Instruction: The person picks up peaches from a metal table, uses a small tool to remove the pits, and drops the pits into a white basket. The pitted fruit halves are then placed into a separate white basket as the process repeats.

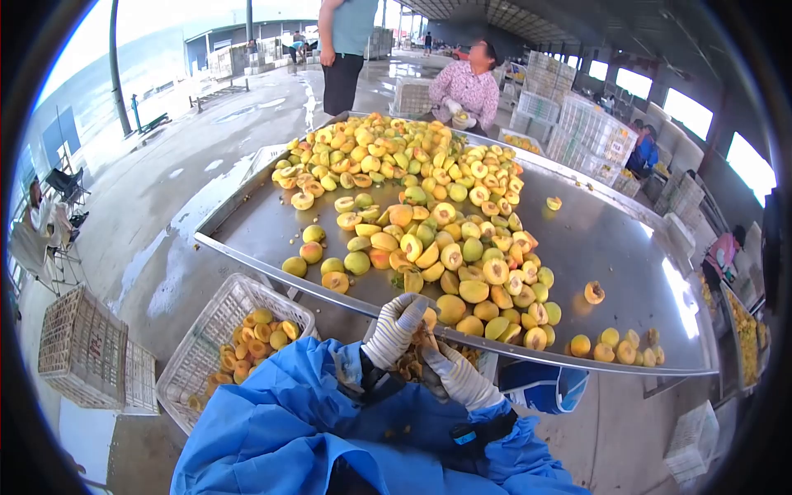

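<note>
My left hand (395,332), in a striped glove with dirty fingertips, is closed around a yellow peach half (429,320) at the near edge of the metal table. Just below and right of it, my gloved right hand (459,376) is closed, its fingertips close to the same fruit. What the right fingers hold is hidden. A big heap of peaches (379,153), many cut in half with brown centres showing, covers the far and middle parts of the metal table (577,239). Beneath my hands, a dark pile of scraps (408,365) is partly visible.
A white plastic crate (186,363) with peach halves stands at my left, beside stacked crates (87,342). A blue-and-white container (544,386) sits under the table at right. Across the table a person in a patterned shirt (469,89) holds a small bowl; another person (345,49) stands nearby.
</note>
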Tool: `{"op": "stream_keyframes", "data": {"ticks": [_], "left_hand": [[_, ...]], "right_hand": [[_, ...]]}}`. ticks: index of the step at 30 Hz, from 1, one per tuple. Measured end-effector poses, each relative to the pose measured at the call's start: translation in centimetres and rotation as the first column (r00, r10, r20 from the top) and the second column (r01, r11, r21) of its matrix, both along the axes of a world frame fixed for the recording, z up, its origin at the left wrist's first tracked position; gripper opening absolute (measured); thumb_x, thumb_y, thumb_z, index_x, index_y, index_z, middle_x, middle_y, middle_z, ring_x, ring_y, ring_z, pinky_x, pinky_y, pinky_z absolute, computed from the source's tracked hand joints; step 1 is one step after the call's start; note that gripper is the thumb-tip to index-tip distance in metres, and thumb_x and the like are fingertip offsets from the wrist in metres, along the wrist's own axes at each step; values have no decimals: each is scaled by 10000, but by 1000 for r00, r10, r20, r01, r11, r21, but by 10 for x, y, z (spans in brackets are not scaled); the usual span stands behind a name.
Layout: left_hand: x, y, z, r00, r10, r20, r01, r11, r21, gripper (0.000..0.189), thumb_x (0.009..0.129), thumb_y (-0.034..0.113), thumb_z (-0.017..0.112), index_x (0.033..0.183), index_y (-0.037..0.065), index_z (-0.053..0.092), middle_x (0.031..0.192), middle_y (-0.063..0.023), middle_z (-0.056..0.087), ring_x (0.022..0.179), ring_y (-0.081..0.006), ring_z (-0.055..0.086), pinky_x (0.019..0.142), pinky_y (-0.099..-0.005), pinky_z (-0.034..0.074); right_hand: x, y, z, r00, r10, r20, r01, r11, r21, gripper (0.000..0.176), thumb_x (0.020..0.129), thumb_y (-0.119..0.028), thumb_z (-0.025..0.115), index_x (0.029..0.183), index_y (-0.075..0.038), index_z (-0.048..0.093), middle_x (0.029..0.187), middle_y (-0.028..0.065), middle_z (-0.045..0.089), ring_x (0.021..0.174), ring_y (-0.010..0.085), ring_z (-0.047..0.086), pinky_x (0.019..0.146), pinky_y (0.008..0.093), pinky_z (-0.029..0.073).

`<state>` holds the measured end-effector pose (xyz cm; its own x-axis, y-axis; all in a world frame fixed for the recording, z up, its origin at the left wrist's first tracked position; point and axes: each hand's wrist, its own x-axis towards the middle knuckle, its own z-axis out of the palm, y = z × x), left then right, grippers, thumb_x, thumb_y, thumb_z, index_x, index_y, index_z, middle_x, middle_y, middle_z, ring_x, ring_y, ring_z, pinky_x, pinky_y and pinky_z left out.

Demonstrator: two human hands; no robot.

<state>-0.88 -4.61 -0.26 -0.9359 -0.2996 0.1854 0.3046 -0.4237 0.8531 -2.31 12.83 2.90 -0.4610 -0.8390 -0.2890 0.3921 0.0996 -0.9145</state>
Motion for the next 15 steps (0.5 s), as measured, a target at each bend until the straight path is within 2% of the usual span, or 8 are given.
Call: {"op": "stream_keyframes", "data": {"ticks": [5,7,9,10,11,12,13,15], "left_hand": [[-4,7,-3,999,24,37,-30,988,149,461,959,439,613,1060,-8,659,864,-69,682,785,-137,642,686,-262,516],[3,11,7,993,112,26,-112,993,32,569,947,552,564,949,-7,672,772,-72,661,683,-138,628,593,-260,498],[2,1,13,1000,30,0,-29,993,-114,679,956,615,467,734,-3,637,664,-80,626,510,-164,587,473,-279,461],[8,-3,20,988,-116,98,121,991,-51,601,961,551,510,800,-14,638,665,-87,629,532,-176,613,480,-289,475],[5,-1,23,980,-95,173,92,995,26,533,952,502,561,908,-22,645,710,-99,649,596,-185,645,530,-298,510],[1,-4,12,966,-127,226,113,991,71,501,929,461,621,1011,-33,639,779,-108,670,673,-189,664,605,-306,543],[1,-9,8,957,-202,210,183,977,106,487,901,435,668,1035,-32,647,838,-123,681,724,-209,673,663,-325,557],[2,-14,15,920,-305,244,263,945,193,464,887,410,690,1037,-27,647,847,-142,682,730,-237,677,681,-364,570]], "right_hand": [[3,-9,-11,989,-149,11,148,988,51,297,1004,-460,514,1091,-178,551,605,-43,439,409,81,371,367,230,303],[3,-16,-12,950,-151,-274,150,988,-25,358,1005,-432,522,1164,-114,563,681,2,517,484,123,476,441,281,400],[13,-4,26,959,-48,-281,121,961,249,378,1014,-349,528,1199,-24,578,897,102,646,776,238,636,719,368,519],[2,-6,-12,686,-149,-712,101,989,-110,397,1018,-339,521,1219,0,567,991,134,654,939,283,630,862,379,487],[-2,-4,-28,515,-159,-842,122,986,-111,416,1017,-351,522,1218,12,560,986,139,652,929,272,632,843,375,488],[2,-2,-19,847,-42,-530,48,999,-3,372,1006,-376,541,1187,-52,565,838,84,603,714,208,578,640,336,453],[5,1,-9,993,-16,-120,29,993,114,328,995,-401,559,1157,-117,570,691,28,554,498,143,523,438,298,419],[12,-1,3,968,-52,245,31,996,90,318,983,-464,558,1033,-150,579,585,-40,436,400,73,385,356,237,297]]}}
